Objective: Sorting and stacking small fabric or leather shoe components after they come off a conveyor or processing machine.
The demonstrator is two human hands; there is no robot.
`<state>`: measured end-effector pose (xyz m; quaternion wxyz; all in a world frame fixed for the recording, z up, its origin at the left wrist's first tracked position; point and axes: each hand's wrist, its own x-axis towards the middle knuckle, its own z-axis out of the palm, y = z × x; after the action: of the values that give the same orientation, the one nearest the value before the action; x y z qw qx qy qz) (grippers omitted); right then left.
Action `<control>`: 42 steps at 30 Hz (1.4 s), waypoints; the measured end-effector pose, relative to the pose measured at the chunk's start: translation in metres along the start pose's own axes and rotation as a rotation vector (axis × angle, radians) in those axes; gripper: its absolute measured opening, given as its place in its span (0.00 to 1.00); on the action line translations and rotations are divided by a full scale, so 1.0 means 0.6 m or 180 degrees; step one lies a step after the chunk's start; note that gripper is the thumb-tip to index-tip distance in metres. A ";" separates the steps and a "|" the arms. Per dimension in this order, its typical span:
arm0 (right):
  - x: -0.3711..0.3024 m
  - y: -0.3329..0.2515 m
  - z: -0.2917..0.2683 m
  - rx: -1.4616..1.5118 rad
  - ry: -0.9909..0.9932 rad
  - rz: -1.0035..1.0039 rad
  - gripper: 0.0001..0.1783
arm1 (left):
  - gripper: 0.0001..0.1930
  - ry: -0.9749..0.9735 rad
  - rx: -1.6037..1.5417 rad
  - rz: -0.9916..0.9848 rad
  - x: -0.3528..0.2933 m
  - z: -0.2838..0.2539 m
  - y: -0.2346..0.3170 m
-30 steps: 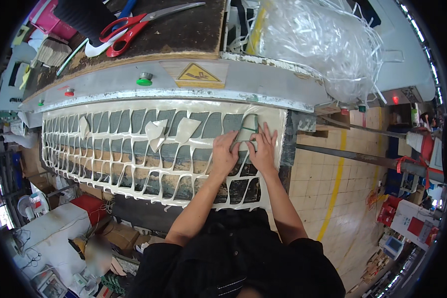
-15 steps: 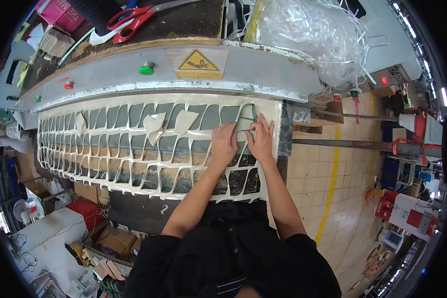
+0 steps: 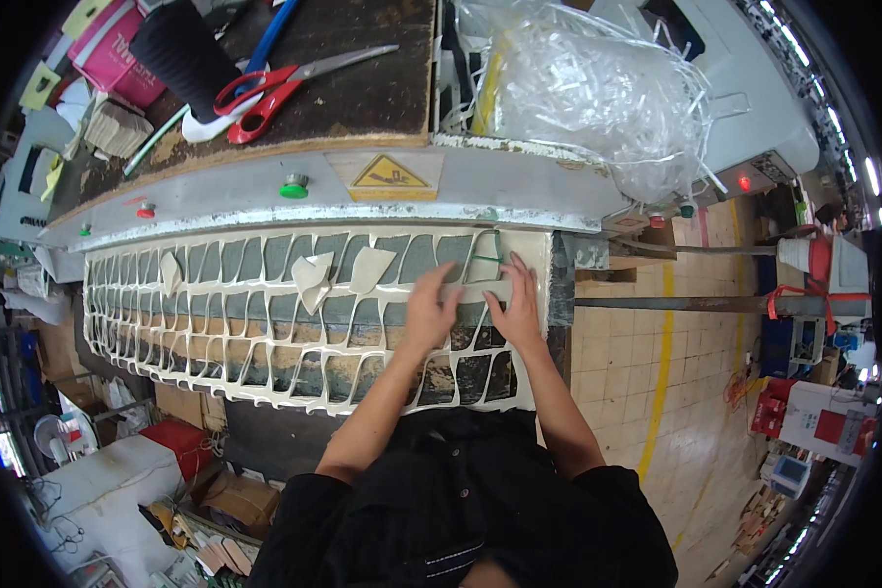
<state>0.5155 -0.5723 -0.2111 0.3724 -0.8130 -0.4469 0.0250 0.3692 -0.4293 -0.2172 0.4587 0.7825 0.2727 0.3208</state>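
Note:
A cream sheet (image 3: 265, 286) lies on the press bed, cut through with rows of holes that leave a thin web. Near its right end is a green metal-edged frame, apparently a cutting die (image 3: 498, 243). My right hand (image 3: 517, 302) rests beside the die's near right side, fingers stretched and apart. Just left of it, my left hand (image 3: 429, 308) hovers over or touches the web, fingers spread and slightly blurred, with nothing visible in them. Three loose cream pieces lie on the sheet: a pointed one (image 3: 373, 270), a folded-looking one (image 3: 313, 279) and a small one (image 3: 171, 273).
Beyond the sheet runs a grey machine beam (image 3: 519, 181) with a green button (image 3: 294, 185) and a yellow warning sign (image 3: 387, 174). On top are red-handled scissors (image 3: 265, 103), a black thread cone (image 3: 184, 54) and a bag of clear strips (image 3: 598, 93). A metal bar (image 3: 666, 303) extends right.
My left hand has drawn back leftward from the die and its fingers have spread. My right hand stays beside the die. The whole view has shifted, showing more of the machine top.

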 end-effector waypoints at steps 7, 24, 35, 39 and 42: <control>-0.088 -0.064 -0.073 0.0669 0.0011 0.0059 0.20 | 0.17 0.2451 -0.1480 -0.0378 0.207 -0.239 0.020; -0.146 -0.147 -0.136 -0.0228 -0.1055 0.0179 0.28 | 0.18 -0.1679 0.1176 0.0240 -0.094 -0.166 0.105; -0.132 -0.148 -0.115 -0.0691 -0.1152 0.0023 0.22 | 0.20 -0.1133 0.1370 0.0267 -0.128 -0.153 0.096; -0.145 -0.150 -0.122 -0.0753 -0.1363 0.0012 0.22 | 0.21 -0.1311 0.1342 0.0064 -0.148 -0.159 0.095; -0.168 -0.141 -0.128 -0.0597 -0.1510 -0.0131 0.23 | 0.21 -0.1727 0.0953 -0.0094 -0.156 -0.183 0.094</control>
<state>0.4239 -0.6646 -0.1319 0.1805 -0.8061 -0.5386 0.1660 0.2337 -0.4618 -0.1494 0.3989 0.8944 0.1959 0.0499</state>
